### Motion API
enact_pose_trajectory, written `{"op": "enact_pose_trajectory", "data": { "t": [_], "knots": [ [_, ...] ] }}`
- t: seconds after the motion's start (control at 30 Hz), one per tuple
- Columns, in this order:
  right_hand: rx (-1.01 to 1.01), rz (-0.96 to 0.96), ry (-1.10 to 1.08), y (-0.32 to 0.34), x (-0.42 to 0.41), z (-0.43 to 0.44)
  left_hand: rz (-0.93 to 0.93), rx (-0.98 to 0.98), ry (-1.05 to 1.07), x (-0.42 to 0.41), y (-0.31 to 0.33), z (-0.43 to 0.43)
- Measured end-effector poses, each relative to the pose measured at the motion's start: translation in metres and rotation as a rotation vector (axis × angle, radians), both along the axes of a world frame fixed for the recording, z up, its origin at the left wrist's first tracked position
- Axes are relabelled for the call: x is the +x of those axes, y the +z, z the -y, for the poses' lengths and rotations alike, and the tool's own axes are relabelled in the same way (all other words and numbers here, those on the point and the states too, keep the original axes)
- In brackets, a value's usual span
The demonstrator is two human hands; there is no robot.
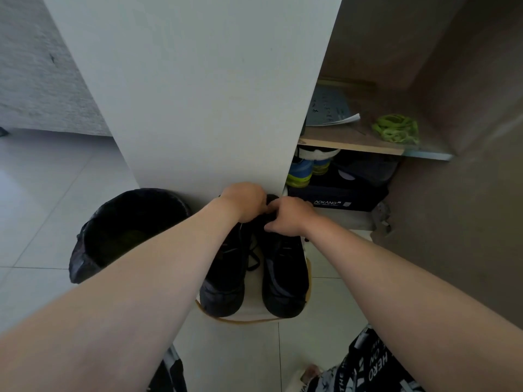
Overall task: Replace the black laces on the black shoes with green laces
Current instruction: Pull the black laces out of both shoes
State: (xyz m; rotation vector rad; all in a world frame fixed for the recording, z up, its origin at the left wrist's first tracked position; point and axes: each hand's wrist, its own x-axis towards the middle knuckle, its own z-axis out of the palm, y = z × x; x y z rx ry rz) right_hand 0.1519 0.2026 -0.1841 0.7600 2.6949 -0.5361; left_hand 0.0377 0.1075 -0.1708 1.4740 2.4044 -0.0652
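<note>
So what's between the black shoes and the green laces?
In the head view, a dark shoe box and blue-yellow sneakers sit between the black shoes and the green laces, under the laces' shelf.

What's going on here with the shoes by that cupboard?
A person is handling a pair of black shoes in front of an open cupboard. The left hand and right hand both grip the shoes at their far ends. The black laces are still in the shoes, one trailing loose between them. The green laces meant to replace them lie bundled on its shelf, untouched.
</note>
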Motion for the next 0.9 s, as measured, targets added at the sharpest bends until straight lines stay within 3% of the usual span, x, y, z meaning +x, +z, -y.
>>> {"op": "enact_pose_trajectory", "data": {
  "t": [0.1,0.23,0.33,0.57,0.7,0.8,0.9],
  "knots": [
    [0.012,0.022,-0.036,0.0,-0.001,-0.001,0.005,0.138,0.137,-0.014,0.009,0.008],
    [-0.006,0.032,-0.034,-0.001,-0.002,0.0,0.216,0.548,0.463,-0.043,0.024,0.026],
    [0.005,-0.014,-0.027,0.0,-0.002,0.003,0.163,0.726,0.592,-0.052,0.03,0.037],
    [0.044,-0.172,-0.054,-0.004,-0.01,0.007,-0.016,0.341,0.293,-0.041,0.012,0.031],
    [0.088,-0.185,-0.022,-0.005,-0.011,0.007,0.06,0.275,-0.017,-0.018,0.007,0.019],
    [0.103,-0.205,-0.007,-0.007,-0.01,0.004,0.036,0.094,-0.098,-0.005,0.0,0.01],
    [0.043,-0.207,-0.044,-0.01,-0.009,0.003,-0.02,0.052,-0.026,-0.005,0.0,0.004]
  ]
}}
